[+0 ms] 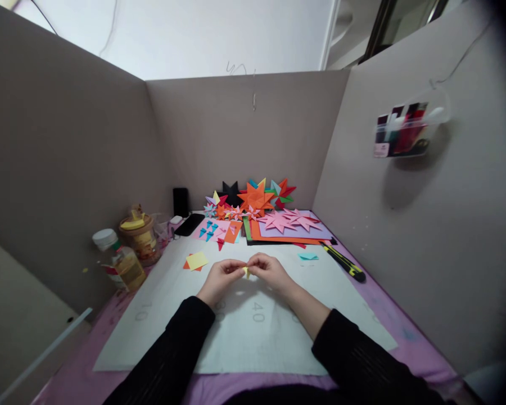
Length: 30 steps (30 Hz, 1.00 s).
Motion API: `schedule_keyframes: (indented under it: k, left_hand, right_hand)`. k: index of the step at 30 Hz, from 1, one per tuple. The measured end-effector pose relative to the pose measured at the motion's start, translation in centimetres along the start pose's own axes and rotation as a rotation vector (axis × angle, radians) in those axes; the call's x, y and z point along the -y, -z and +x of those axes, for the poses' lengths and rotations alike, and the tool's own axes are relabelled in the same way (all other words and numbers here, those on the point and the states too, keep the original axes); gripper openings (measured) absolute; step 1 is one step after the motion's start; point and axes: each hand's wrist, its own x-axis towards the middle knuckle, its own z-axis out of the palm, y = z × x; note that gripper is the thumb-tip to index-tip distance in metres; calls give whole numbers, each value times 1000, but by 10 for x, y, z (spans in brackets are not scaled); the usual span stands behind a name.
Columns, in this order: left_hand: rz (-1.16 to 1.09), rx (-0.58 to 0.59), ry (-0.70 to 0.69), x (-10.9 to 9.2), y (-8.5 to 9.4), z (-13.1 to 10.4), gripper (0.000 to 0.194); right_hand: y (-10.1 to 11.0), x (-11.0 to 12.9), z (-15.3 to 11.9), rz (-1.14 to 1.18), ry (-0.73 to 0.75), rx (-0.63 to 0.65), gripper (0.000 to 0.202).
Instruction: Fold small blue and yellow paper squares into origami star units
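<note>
Between my fingertips is a small folded yellow paper piece (247, 272), held above the white sheet (261, 349). My left hand (222, 278) pinches it from the left, and my right hand (274, 273) pinches it from the right, the fingertips almost touching. Much of the piece is hidden by the fingers. Left of my hands lies a yellow paper square (197, 260) on top of an orange one (187, 265). A folded turquoise piece (307, 256) rests on the sheet to the right.
Paper stars (256, 198) stand at the back, beside stacked coloured sheets (257, 232). A bottle (124, 266) and a tub (142, 239) are at the left. A cutter (346, 263) lies right, a phone (189, 224) back left. Grey panels (244, 129) enclose the table.
</note>
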Motion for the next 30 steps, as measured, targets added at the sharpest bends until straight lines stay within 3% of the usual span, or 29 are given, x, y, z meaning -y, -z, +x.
schedule_keyframes:
  k: [16, 30]
  left_hand:
    - [-189, 19, 81, 7, 0, 2, 25]
    - [-219, 42, 86, 7, -1, 1, 23]
  right_hand:
    - [-6, 2, -1, 226, -129, 21, 13]
    - [-5, 6, -1, 4, -98, 30, 7]
